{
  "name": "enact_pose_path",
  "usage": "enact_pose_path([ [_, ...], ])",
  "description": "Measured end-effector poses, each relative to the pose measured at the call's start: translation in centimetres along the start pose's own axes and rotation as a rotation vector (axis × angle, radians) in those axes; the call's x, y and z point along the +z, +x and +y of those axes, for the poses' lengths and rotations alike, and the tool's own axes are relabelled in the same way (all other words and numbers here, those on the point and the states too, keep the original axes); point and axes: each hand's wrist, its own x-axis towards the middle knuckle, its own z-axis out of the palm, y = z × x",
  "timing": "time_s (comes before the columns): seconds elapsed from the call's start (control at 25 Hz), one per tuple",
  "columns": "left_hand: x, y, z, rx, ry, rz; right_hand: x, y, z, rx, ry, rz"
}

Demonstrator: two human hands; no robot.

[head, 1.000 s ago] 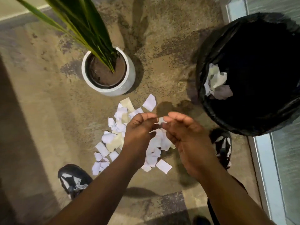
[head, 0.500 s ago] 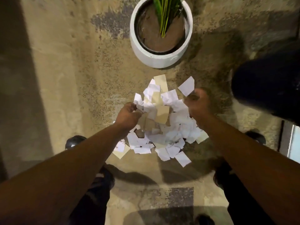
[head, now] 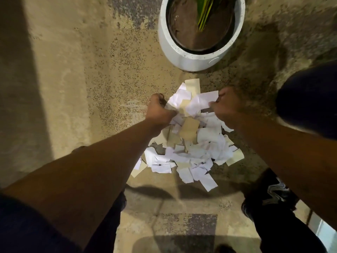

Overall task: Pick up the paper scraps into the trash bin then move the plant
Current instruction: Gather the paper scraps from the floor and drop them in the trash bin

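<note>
The trash bin (head: 308, 99), a dark bulk lined in black at the right edge, stands just right of the paper scraps and is the largest thing in view; only part of it shows, its opening out of frame. Next in size, the plant (head: 200, 33) sits in a white round pot just beyond the scraps, soil filling it and green stems rising from the middle; it is probably heavy and rigid, best taken by the pot wall with both hands, never by the leaves. The paper scraps (head: 189, 143) lie heaped on the speckled floor (head: 91, 88), white and tan pieces overlapping. They look nearly weightless, limp and quick to slip or flutter, so scooping from both sides and squeezing a bunch together should hold better than pinching single pieces. The left hand (head: 159, 111) is at the far left edge of the heap, fingers curled into the paper. The right hand (head: 227, 106) is at the far right edge, pinching a white scrap.
</note>
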Motion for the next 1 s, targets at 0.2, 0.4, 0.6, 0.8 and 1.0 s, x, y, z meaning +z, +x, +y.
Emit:
enact_pose_path([
  [0.2,1.5,0.3,0.6,0.005,-0.104,-0.058,0.5,-0.9,-0.5,-0.097,0.027,0.033],
  [0.4,2.1,0.3,1.5,0.016,-0.111,-0.12,2.2,-2.4,-3.9,-0.12,0.339,-0.132],
  [0.6,1.8,-0.8,1.6,0.088,-0.141,-0.121,2.8,-3.4,-4.3,-0.123,0.482,-0.166],
  [0.8,-0.8,-2.0,1.6,0.255,0.097,-0.155,0.7,-4.7,-3.4,-0.305,0.598,-0.047],
  [1.0,-2.8,-4.9,2.9,0.379,0.056,-0.201,-1.0,-7.7,-3.7,-0.276,0.777,-0.261],
])
